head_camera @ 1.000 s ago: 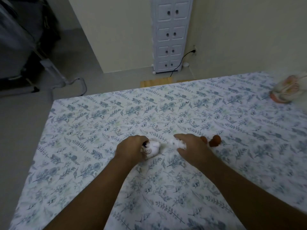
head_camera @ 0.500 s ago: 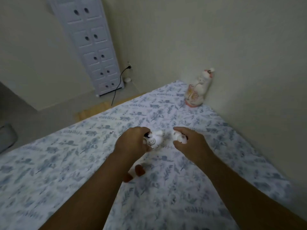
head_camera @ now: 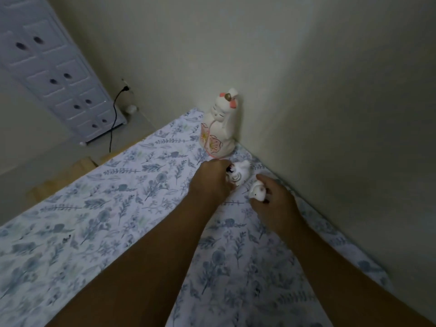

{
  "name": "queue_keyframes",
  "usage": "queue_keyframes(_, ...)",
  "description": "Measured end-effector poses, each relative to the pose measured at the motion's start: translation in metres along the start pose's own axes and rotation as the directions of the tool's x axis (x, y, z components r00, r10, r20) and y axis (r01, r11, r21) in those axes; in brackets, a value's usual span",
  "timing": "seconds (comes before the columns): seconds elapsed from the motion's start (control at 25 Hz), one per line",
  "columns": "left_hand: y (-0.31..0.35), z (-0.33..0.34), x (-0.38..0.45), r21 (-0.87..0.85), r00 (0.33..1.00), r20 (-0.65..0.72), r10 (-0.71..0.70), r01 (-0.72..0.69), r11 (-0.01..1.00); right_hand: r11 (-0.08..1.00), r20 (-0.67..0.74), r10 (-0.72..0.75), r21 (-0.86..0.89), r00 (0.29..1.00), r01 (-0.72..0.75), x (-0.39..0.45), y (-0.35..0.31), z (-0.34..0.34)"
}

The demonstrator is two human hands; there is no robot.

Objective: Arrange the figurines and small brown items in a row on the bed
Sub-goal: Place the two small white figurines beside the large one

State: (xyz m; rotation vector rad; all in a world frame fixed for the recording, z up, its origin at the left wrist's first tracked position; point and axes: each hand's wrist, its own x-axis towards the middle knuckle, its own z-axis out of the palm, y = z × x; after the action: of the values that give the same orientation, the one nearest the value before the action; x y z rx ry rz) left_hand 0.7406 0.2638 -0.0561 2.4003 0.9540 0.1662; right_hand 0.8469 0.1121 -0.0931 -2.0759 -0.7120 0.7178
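Hands over floral-print bed sheet (head_camera: 132, 199) | left hand (head_camera: 210, 182) grasping small white swirl-marked figurine (head_camera: 239, 176) | right hand (head_camera: 273, 204) grasping smaller white figurine (head_camera: 257, 193) | both just before tall white-pink cat statue (head_camera: 219, 128) in wall corner

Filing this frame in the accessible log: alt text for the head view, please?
Two bare hands each hold a small white figurine over a floral bed sheet: left hand on a swirl-marked figurine, right hand on a plainer figurine. A tall white-and-pink cat figurine stands upright in the wall corner just beyond.
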Motion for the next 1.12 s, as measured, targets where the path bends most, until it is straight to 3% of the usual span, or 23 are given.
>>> queue_keyframes(0.24, 0.005, 0.021, 0.014, -0.113, 0.992, -0.127, -0.007, -0.008, 0.994, 0.982, -0.205, -0.159, -0.133, 0.966, 0.133, 0.014, 0.024, 0.011)
queue_keyframes(0.4, -0.006, 0.021, 0.0, -0.272, 0.982, -0.152, -0.113, 0.068, 0.96, 0.965, -0.193, -0.251, -0.121, 0.948, 0.231, 0.017, 0.029, 0.01)
queue_keyframes(0.52, -0.006, 0.024, -0.002, -0.328, 0.978, -0.139, -0.153, 0.101, 0.939, 0.968, -0.172, -0.245, -0.088, 0.954, 0.233, 0.021, 0.031, 0.011)
queue_keyframes(0.72, -0.004, 0.024, -0.003, -0.352, 0.971, -0.128, -0.203, 0.147, 0.924, 0.96, -0.257, -0.276, -0.112, 0.926, 0.255, 0.019, 0.034, 0.013)
queue_keyframes(1.12, 0.0, 0.027, -0.006, -0.406, 0.957, -0.132, -0.258, 0.185, 0.895, 0.991, -0.287, -0.131, -0.006, 0.949, 0.135, 0.0, 0.033, 0.018)
